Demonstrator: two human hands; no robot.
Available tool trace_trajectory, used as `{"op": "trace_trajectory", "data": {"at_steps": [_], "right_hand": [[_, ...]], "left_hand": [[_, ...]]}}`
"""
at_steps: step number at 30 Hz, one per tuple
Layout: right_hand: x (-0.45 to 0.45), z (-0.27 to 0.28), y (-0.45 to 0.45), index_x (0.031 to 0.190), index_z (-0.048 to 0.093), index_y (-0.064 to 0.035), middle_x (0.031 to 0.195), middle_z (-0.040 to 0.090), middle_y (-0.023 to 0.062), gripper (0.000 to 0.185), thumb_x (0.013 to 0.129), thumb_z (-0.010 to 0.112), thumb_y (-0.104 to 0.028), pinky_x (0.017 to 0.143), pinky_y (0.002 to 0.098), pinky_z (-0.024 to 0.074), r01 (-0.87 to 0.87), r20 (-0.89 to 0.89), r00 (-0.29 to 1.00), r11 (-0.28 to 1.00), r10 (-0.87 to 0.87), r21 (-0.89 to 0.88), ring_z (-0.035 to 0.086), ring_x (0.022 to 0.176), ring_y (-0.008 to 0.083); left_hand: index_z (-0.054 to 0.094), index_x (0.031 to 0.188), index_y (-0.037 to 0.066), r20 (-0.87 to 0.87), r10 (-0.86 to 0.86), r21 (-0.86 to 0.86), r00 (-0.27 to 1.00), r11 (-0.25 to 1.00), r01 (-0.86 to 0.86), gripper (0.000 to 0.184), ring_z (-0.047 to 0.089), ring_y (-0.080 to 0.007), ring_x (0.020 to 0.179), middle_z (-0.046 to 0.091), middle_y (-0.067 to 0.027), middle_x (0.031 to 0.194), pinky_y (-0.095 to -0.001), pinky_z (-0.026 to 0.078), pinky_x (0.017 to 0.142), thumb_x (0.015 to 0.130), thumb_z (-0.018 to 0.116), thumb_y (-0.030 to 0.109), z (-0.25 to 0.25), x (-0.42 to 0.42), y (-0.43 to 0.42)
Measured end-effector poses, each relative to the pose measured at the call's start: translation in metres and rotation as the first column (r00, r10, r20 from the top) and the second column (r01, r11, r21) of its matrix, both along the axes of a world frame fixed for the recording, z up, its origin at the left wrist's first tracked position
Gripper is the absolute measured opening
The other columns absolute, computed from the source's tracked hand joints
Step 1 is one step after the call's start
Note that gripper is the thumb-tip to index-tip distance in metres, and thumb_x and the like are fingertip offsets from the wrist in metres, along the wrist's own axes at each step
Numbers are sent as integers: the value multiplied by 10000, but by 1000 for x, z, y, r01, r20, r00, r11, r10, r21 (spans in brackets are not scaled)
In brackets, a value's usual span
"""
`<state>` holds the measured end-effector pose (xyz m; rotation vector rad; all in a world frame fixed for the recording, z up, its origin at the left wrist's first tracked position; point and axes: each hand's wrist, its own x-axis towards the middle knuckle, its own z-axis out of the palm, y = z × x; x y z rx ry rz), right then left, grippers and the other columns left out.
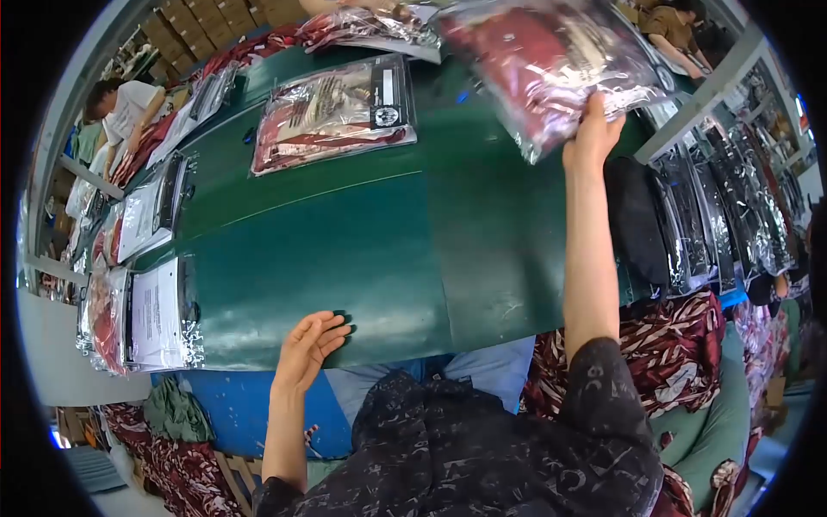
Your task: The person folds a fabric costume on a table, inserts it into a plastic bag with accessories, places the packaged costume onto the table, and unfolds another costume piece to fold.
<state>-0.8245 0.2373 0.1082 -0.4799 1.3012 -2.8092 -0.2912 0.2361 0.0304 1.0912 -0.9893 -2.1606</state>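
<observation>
From my remote view, I looked down on a smooth, glossy green surface (319,267). Stacked brown cardboard boxes (185,30) stood in the back left of the room. A person in a white shirt (132,108) bent over at the far left, and a person in a brown top (670,34) was at the far right. White-sheeted packs in clear plastic (157,314) lay along the left edge, dark plastic-wrapped packs (715,211) lined the right side, and red and cream patterned cloth (668,353) was bunched below them.

The clear plastic bag of folded red and cream fabric (547,65) was over the far right of the surface, tilted, its film shiny and creased and its outline slightly blurred. Left of it, a similar flat pack with a black-and-white label (332,112) lay flat.

My right hand (594,133) was closed on the bag's near edge, with the arm stretched out. My left hand (313,343) was empty, fingers loosely curled and parted, at the surface's near edge; I could not tell whether it touched.
</observation>
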Motion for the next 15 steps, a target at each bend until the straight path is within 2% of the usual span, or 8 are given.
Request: {"op": "trace_trajectory", "data": {"at_steps": [3,5,8,9,10,12,14,15], "right_hand": [[-100,-49,-31,1337,405,-4,1247,557,124,463,921,599,-63,905,387,485,124,124,984,992,-126,24,569,1074,225],[-146,-88,-25,1346,400,21,1270,542,128,492,912,611,-79,895,398,489,31,273,952,934,-136,356,564,1074,226],[-156,-123,-30,1347,439,-5,1206,581,148,523,880,642,-128,843,412,519,-111,349,934,867,-76,486,608,995,276],[-99,-98,-29,1355,430,17,1237,569,179,562,877,656,-174,881,446,494,343,-127,903,511,-409,788,607,1008,325],[-60,-84,-33,1363,422,38,1268,558,210,606,873,670,-219,919,479,469,714,-644,619,-20,-449,700,605,1022,373],[-38,-103,-45,1297,509,31,1187,607,231,570,875,659,-321,936,488,457,835,-859,487,376,-161,403,609,992,426],[10,-107,-76,1226,578,37,1121,645,214,566,901,613,-425,947,460,458,447,-634,735,531,240,720,609,997,402],[26,-109,-93,1296,534,32,1160,629,226,671,912,597,-514,921,376,479,-22,-226,821,424,525,905,617,1040,322]], "left_hand": [[571,1189,-16,43,100,-21,994,995,-99,270,656,-316,1062,637,-198,1171,-365,573,866,1001,536,175,2,10,-11],[570,1188,-17,50,107,-11,993,994,-106,268,659,-313,1056,635,-193,1177,-360,576,859,1000,537,171,0,17,-19],[570,1186,-19,72,145,-1,987,989,-145,264,665,-306,1043,631,-183,1190,-350,580,846,999,539,165,3,33,-33],[564,1200,-20,94,180,-94,979,981,-171,290,660,-300,1054,624,-172,1210,-353,569,865,996,548,187,9,34,-49],[558,1213,-21,113,209,-186,971,965,-186,317,655,-294,1065,616,-161,1230,-356,559,884,994,557,208,13,33,-68],[541,1285,-1,183,255,-339,950,923,-182,411,634,-270,1098,584,-138,1288,-344,526,906,983,586,273,19,28,-119],[477,1365,-18,221,349,-519,911,833,-193,550,586,-256,1169,554,-157,1316,-356,482,957,971,598,346,11,13,-185],[432,1397,-27,234,362,-524,902,829,-197,622,523,-272,1247,470,-176,1401,-360,436,1016,963,598,386,4,6,-224]]}}
